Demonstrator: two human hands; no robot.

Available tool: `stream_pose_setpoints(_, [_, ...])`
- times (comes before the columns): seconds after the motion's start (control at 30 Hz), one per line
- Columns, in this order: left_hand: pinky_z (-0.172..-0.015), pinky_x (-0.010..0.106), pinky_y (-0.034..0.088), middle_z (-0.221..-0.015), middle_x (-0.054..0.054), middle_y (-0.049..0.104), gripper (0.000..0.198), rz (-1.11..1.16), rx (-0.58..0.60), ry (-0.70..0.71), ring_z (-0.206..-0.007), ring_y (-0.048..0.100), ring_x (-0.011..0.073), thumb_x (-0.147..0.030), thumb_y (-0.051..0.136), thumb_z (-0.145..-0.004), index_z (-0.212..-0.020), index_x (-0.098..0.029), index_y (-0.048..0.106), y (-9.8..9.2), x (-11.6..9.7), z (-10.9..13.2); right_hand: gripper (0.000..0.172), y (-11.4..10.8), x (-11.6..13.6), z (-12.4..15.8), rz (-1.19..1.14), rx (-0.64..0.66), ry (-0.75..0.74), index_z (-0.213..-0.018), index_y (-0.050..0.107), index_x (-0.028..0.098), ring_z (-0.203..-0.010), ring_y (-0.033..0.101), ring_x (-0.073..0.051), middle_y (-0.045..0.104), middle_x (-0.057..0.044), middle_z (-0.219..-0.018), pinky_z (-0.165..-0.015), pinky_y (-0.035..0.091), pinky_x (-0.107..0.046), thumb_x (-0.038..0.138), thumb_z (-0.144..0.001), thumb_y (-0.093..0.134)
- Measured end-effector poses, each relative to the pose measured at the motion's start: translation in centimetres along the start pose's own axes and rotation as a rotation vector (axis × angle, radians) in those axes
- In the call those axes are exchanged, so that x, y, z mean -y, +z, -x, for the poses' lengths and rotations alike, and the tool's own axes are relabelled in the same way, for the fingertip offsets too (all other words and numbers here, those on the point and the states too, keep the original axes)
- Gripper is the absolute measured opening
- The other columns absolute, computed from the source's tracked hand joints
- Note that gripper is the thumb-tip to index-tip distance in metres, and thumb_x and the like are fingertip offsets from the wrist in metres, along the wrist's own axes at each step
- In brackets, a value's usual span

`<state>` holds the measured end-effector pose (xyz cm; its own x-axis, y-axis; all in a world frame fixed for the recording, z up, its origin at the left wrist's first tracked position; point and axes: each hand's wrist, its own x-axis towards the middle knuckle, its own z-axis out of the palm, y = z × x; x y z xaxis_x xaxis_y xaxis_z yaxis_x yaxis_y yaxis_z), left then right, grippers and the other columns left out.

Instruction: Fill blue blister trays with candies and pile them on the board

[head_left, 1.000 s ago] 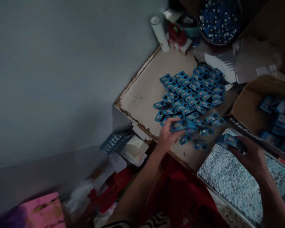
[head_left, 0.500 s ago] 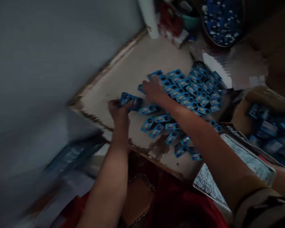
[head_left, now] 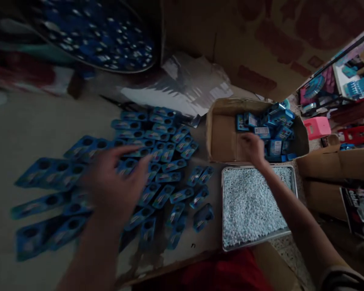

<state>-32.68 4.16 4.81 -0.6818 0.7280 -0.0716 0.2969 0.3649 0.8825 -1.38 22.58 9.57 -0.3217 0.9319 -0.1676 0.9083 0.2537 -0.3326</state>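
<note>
My left hand (head_left: 118, 173) is blurred above the flat blue boxes (head_left: 164, 196) spread over the table. Its thumb and index finger are apart, and nothing shows between them. Each box has a dark round spot near one end. My right hand (head_left: 254, 148) reaches into an open cardboard carton (head_left: 223, 135), just left of a heap of blue boxes (head_left: 276, 131) inside it. Those fingers look bent, but blur hides whether they grip anything. Under my right forearm lies a metal tray (head_left: 223, 210) filled with small pale-blue and white grains.
At the back left stands a large round container (head_left: 103, 36) of shiny blue pieces. Clear plastic sheeting (head_left: 194, 83) lies behind the boxes. A large cardboard panel (head_left: 206, 28) rises at the back. A pink stool (head_left: 317, 127) and shelves (head_left: 352, 81) are at the right.
The view has swung right. My left hand has let go of the blue boxes it held and is over the spread ones. My right hand has moved from the table boxes into the carton.
</note>
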Motion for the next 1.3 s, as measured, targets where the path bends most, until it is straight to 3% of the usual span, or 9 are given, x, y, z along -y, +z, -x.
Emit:
stream_pose_setpoints(0.1, [-0.103, 0.051, 0.055, -0.104, 0.005, 0.075, 0.021, 0.032, 0.432, 0.474, -0.107, 0.07, 0.0311, -0.019, 0.081, -0.078, -0.095, -0.025, 0.071, 15.7, -5.2, -6.2, 0.035, -2.2, -8.9, -6.1, 0.134, -0.069, 0.117, -0.126, 0.072, 0.015, -0.11, 0.073, -0.032, 0.081, -0.015, -0.116, -0.101, 0.056, -0.048, 0.023, -0.095, 0.058])
stream_pose_setpoints(0.23, [-0.104, 0.049, 0.055, -0.117, 0.013, 0.07, 0.056, -0.028, 0.787, 0.585, -0.114, 0.067, 0.0348, -0.015, 0.096, -0.056, -0.102, -0.02, 0.065, 34.7, -7.0, -10.5, 0.068, -0.2, -13.7, -13.5, 0.287, 0.1, -0.064, -0.144, 0.06, 0.01, -0.135, 0.059, -0.038, 0.069, -0.022, -0.143, -0.115, 0.047, -0.055, 0.011, -0.078, 0.073])
stream_pose_setpoints(0.3, [-0.108, 0.052, 0.053, -0.126, 0.015, 0.066, 0.08, -0.053, 0.818, 0.537, -0.12, 0.063, 0.0377, -0.016, 0.102, -0.043, -0.114, -0.017, 0.064, 40.5, -6.0, -10.9, 0.081, 1.8, -14.6, -15.8, 0.325, 0.152, -0.044, -0.151, 0.052, 0.01, -0.14, 0.055, -0.041, 0.062, -0.024, -0.15, -0.115, 0.047, -0.058, 0.01, -0.074, 0.078])
stream_pose_setpoints(0.4, [-0.113, 0.058, 0.048, -0.14, 0.02, 0.059, 0.105, -0.109, 0.781, 0.496, -0.13, 0.056, 0.0437, -0.014, 0.104, -0.032, -0.129, -0.016, 0.063, 44.2, -3.9, -10.6, 0.098, 4.0, -15.8, -17.4, 0.31, 0.167, 0.021, -0.158, 0.045, 0.015, -0.142, 0.055, -0.041, 0.051, -0.023, -0.159, -0.117, 0.048, -0.059, 0.01, -0.069, 0.087])
stream_pose_setpoints(0.6, [-0.115, 0.068, 0.046, -0.143, 0.022, 0.059, 0.114, -0.207, 0.739, 0.404, -0.14, 0.048, 0.054, -0.019, 0.106, -0.03, -0.137, -0.021, 0.067, 41.3, -2.8, -10.8, 0.09, 2.6, -15.7, -16.0, 0.249, 0.105, -0.082, -0.14, 0.061, 0.016, -0.147, 0.047, -0.048, 0.053, -0.022, -0.157, -0.121, 0.043, -0.066, 0.013, -0.057, 0.097])
stream_pose_setpoints(0.77, [-0.105, 0.055, 0.059, -0.139, 0.017, 0.069, 0.101, 0.207, 0.802, 0.163, -0.124, 0.07, 0.0339, -0.047, 0.09, -0.077, -0.166, -0.03, 0.044, 33.9, -4.7, -9.4, 0.099, -1.9, -13.4, -9.8, -0.177, -0.097, -0.097, -0.154, 0.047, 0.014, -0.139, 0.059, -0.04, 0.061, -0.021, -0.15, -0.12, 0.048, -0.056, 0.029, -0.066, 0.09])
stream_pose_setpoints(0.87, [-0.094, 0.048, 0.066, -0.137, 0.011, 0.074, 0.088, 0.505, 0.958, 0.09, -0.109, 0.078, 0.0262, -0.061, 0.071, -0.094, -0.17, -0.037, 0.034, 30.1, -7.3, -5.1, 0.101, -2.7, -11.3, -4.0, -0.414, -0.08, -0.15, -0.164, 0.038, 0.019, -0.142, 0.06, -0.037, 0.059, -0.019, -0.157, -0.121, 0.049, -0.055, 0.033, -0.074, 0.081])
stream_pose_setpoints(1.03, [-0.095, 0.047, 0.068, -0.114, 0.008, 0.08, 0.069, 0.65, 0.996, 0.043, -0.104, 0.078, 0.0275, -0.07, 0.074, -0.091, -0.146, -0.029, 0.062, 26.4, -11.5, 3.5, 0.1, -0.1, -8.8, 4.7, -0.63, -0.209, -0.059, -0.173, 0.015, 0.028, -0.155, 0.05, -0.036, 0.049, -0.018, -0.168, -0.126, 0.045, -0.059, 0.04, -0.09, 0.07])
stream_pose_setpoints(1.3, [-0.102, 0.044, 0.062, -0.143, 0.015, 0.067, 0.119, 0.697, 1.043, -0.184, -0.127, 0.07, 0.0346, -0.08, 0.093, -0.063, -0.154, -0.028, 0.038, 22.2, -12.9, 13.8, 0.093, 2.8, -11.0, 14.2, -0.627, -0.631, 0.065, -0.133, 0.05, 0.025, -0.12, 0.065, -0.032, 0.059, -0.01, -0.127, -0.108, 0.058, -0.055, 0.059, -0.061, 0.098])
